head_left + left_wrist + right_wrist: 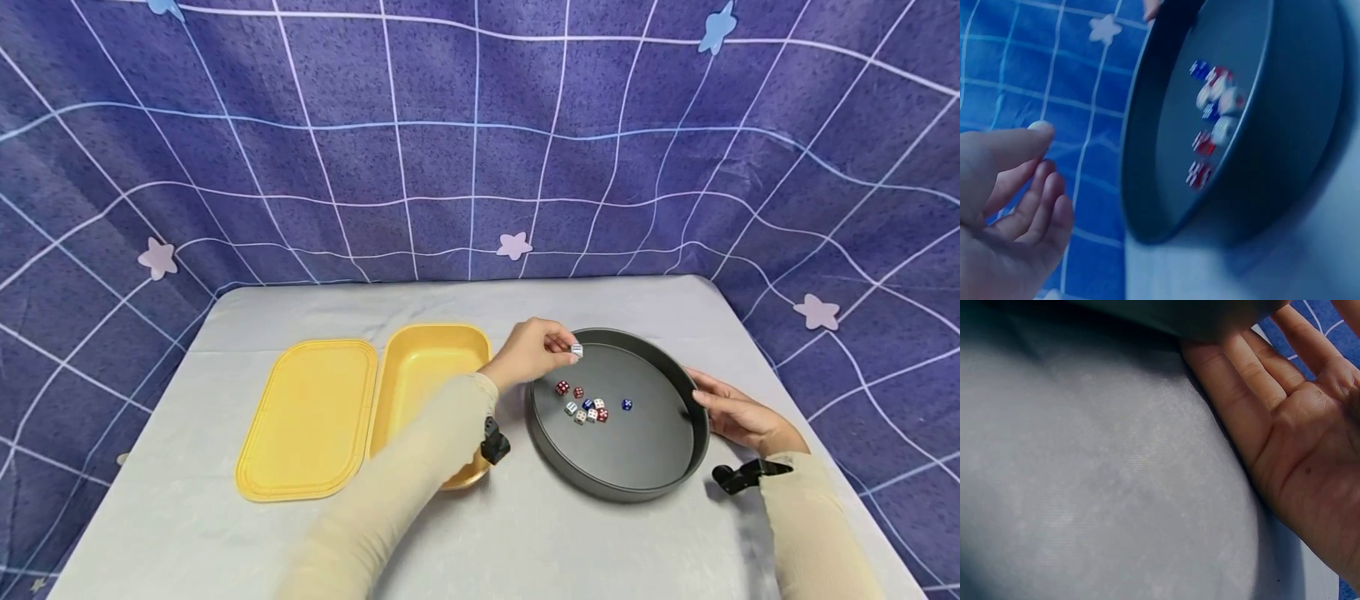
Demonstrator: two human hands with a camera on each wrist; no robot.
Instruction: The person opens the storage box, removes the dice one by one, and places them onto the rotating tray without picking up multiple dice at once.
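My left hand (pixel 534 352) is over the left part of the far rim of a round dark grey pan (pixel 652 450). It pinches a white die (pixel 577 351) between thumb and fingertips. Inside the pan lie several small dice: red ones such as this red die (pixel 562 388), white ones bunched near a blue die (pixel 588 404), and a separate blue die (pixel 627 404) to the right. At the pan's right side my right hand (pixel 738 414) holds the wall, thumb at the rim and fingers along the outside. In the right wrist view those fingers (pixel 1254 369) reach up against the pan.
Left of the pan stands a yellow rectangular container (pixel 420 340), partly hidden by my left forearm. A flat yellow lid (pixel 311 417) lies beside it. Everything is on a pale cloth-covered table (pixel 540 533), with a blue gridded curtain (pixel 435 167) behind.
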